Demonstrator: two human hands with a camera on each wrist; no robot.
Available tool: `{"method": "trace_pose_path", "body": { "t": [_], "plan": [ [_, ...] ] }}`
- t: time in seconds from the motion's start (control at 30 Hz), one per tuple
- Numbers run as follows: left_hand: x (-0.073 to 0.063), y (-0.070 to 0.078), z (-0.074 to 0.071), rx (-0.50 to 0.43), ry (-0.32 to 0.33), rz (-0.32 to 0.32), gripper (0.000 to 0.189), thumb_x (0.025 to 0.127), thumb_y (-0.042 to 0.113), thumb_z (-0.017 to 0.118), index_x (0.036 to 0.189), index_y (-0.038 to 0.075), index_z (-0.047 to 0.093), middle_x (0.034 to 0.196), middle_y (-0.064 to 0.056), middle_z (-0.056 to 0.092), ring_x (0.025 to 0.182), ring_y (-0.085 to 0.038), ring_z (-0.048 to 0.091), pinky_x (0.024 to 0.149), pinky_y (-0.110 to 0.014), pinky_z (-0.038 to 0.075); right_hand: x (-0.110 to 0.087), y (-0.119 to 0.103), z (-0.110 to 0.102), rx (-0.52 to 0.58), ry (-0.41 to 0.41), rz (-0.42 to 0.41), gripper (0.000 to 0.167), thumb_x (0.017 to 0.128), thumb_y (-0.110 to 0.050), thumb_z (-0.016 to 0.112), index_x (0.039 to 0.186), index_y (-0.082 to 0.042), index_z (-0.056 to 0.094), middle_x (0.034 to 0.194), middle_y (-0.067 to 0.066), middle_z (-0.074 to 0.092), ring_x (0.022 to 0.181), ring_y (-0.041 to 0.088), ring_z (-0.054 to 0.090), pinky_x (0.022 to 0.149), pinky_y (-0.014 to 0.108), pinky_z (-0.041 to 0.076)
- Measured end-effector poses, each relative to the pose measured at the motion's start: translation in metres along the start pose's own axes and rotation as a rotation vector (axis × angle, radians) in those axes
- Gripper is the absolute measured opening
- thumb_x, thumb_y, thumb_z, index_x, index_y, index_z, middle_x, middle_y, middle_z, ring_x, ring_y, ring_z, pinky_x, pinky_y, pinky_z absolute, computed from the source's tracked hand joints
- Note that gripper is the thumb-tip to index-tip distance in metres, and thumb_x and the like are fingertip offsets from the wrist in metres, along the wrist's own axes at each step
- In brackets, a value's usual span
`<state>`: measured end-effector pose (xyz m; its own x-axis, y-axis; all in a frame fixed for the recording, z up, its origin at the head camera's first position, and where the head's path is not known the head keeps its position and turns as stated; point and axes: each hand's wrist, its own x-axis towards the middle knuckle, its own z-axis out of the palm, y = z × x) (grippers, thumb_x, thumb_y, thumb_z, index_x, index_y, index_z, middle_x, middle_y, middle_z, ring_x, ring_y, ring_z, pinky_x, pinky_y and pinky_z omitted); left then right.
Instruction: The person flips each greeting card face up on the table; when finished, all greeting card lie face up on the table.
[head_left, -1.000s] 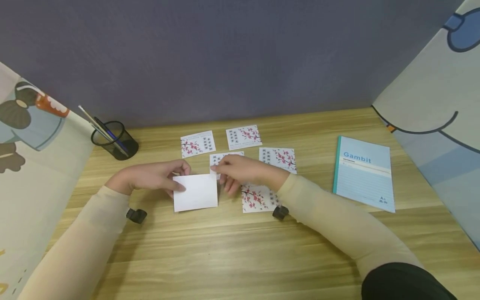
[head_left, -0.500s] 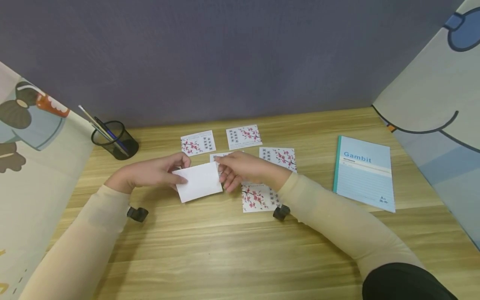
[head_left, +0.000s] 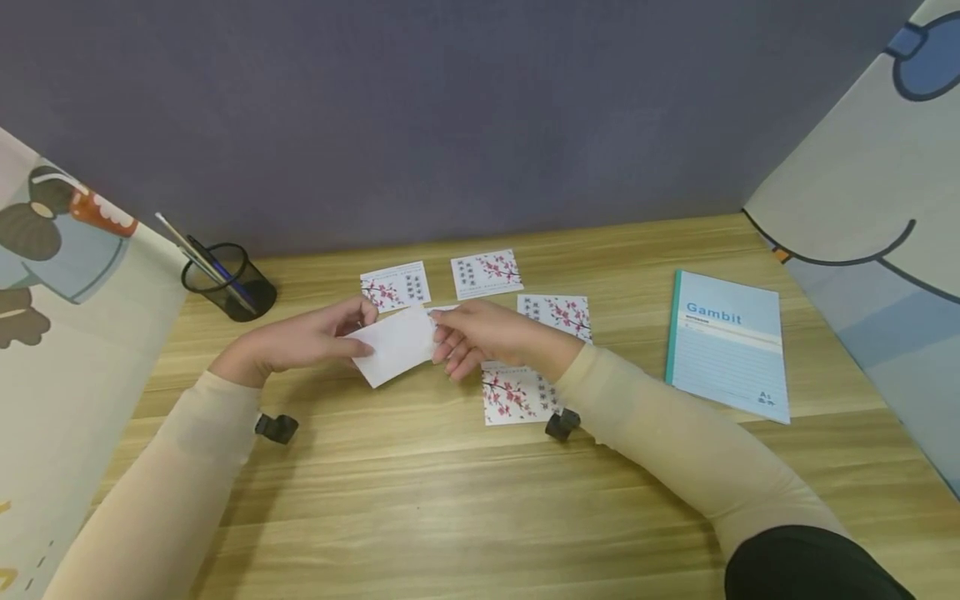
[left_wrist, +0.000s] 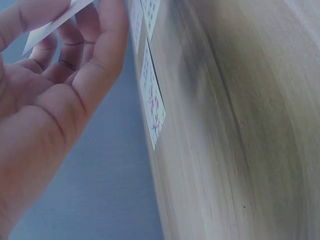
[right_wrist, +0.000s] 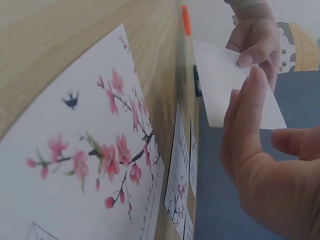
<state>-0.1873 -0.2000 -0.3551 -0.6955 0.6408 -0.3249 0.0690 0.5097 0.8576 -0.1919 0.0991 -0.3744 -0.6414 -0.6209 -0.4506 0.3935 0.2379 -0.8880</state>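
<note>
My left hand [head_left: 315, 337] pinches a blank-faced white card [head_left: 397, 346] between thumb and fingers, tilted above the desk. In the left wrist view, this card [left_wrist: 55, 25] lies under the thumb with curled fingers behind it. My right hand [head_left: 495, 333] is at the card's right edge, over the other cards. The right wrist view has my right hand's fingers [right_wrist: 245, 110] fairly straight, overlapping the card, with the thumb apart from them. Blossom-printed cards lie flat: two at the back [head_left: 393, 287], one right [head_left: 566, 317], one nearer [head_left: 517, 396]; another is mostly hidden beneath my hands.
A black mesh pen cup [head_left: 236, 287] with pens in it stands at the back left. On the right lies a light blue notebook [head_left: 727, 346]. A grey partition [head_left: 480, 125] closes off the desk's back, with printed panels at both sides.
My left hand has raised the white card away from me and turned it, its right end now higher, overlapping the middle printed card. My right hand has stayed almost in place.
</note>
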Motion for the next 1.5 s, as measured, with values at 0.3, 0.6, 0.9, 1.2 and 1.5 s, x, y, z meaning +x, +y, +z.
{"method": "trace_pose_path", "body": {
  "t": [0.3, 0.6, 0.9, 1.2, 1.5],
  "plan": [
    [-0.001, 0.009, 0.006, 0.100, 0.043, 0.050, 0.030, 0.101, 0.005, 0.064, 0.113, 0.005, 0.037, 0.123, -0.015, 0.047, 0.122, -0.031, 0.055, 0.092, -0.026, 0.055, 0.001, -0.002, -0.001, -0.006, 0.030, 0.004, 0.049, 0.116, -0.037, 0.044, 0.128, 0.007, 0.061, 0.103, 0.014, 0.072, 0.077, 0.019, 0.070, 0.074, 0.032, 0.067],
    [0.001, 0.015, 0.013, 0.207, 0.109, 0.125, 0.021, 0.104, 0.002, 0.061, 0.110, 0.005, 0.041, 0.124, -0.016, 0.052, 0.120, -0.036, 0.058, 0.088, -0.032, 0.059, 0.004, -0.001, -0.005, 0.037, 0.041, -0.006, 0.056, 0.117, -0.035, 0.037, 0.142, 0.011, 0.054, 0.116, 0.025, 0.074, 0.076, 0.020, 0.073, 0.074, 0.031, 0.067],
    [0.006, 0.016, 0.024, 0.397, 0.176, 0.263, 0.020, 0.101, -0.006, 0.061, 0.105, 0.009, 0.048, 0.109, -0.009, 0.054, 0.112, -0.025, 0.058, 0.107, -0.047, 0.057, 0.005, -0.002, -0.007, 0.132, 0.070, -0.024, 0.052, 0.116, -0.031, 0.041, 0.147, 0.010, 0.049, 0.128, 0.029, 0.069, 0.078, 0.019, 0.073, 0.076, 0.028, 0.067],
    [0.007, 0.016, 0.032, 0.615, 0.253, 0.368, 0.029, 0.089, -0.009, 0.064, 0.102, 0.012, 0.050, 0.103, -0.001, 0.053, 0.102, -0.019, 0.052, 0.090, -0.035, 0.050, 0.010, 0.002, -0.010, 0.197, 0.126, -0.056, 0.030, 0.109, -0.015, 0.052, 0.129, 0.007, 0.057, 0.114, 0.022, 0.064, 0.085, 0.024, 0.073, 0.081, 0.030, 0.068],
    [0.009, 0.013, 0.037, 0.696, 0.268, 0.380, 0.030, 0.083, -0.006, 0.069, 0.098, 0.015, 0.054, 0.100, 0.003, 0.055, 0.102, -0.014, 0.045, 0.088, -0.031, 0.040, 0.011, 0.002, -0.009, 0.217, 0.152, -0.083, 0.005, 0.105, -0.008, 0.052, 0.103, -0.004, 0.053, 0.096, 0.008, 0.053, 0.082, 0.022, 0.065, 0.083, 0.032, 0.068]
  ]
}}
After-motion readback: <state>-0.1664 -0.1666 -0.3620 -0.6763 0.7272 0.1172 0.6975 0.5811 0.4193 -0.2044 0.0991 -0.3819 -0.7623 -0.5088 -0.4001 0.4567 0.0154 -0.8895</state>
